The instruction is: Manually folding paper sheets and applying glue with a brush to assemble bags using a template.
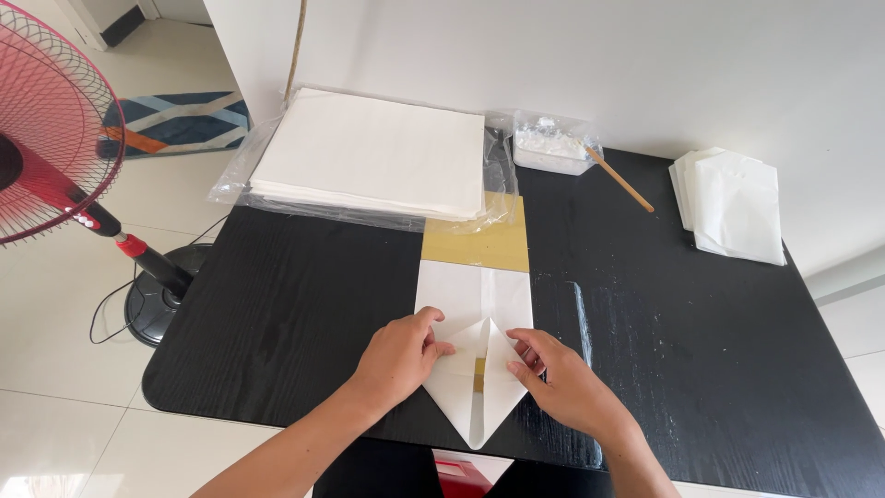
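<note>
Black wood-grain worktop stands against a white wall on a pale tiled floor, with a red fan off its left edge. Near the front edge, at the middle, lies a white paper sheet over a gold card; its lower corners are folded inward to a point that overhangs the front edge. Left hand presses the left flap with fingers flat and slightly curled; right hand pinches or pins the right flap near the centre seam, neither hand closed into a fist. Risk noted: the two flaps could meet unevenly if either hand slides, since the sheet is thin and the worktop looks smooth. The overhanging point has no support and could bend. The fan, if running, could lift the flaps or the stack of white sheets in its clear wrapper at the back edge. A tub of white paste with a stick sits at the back; folded pieces lie at the back right corner.
</note>
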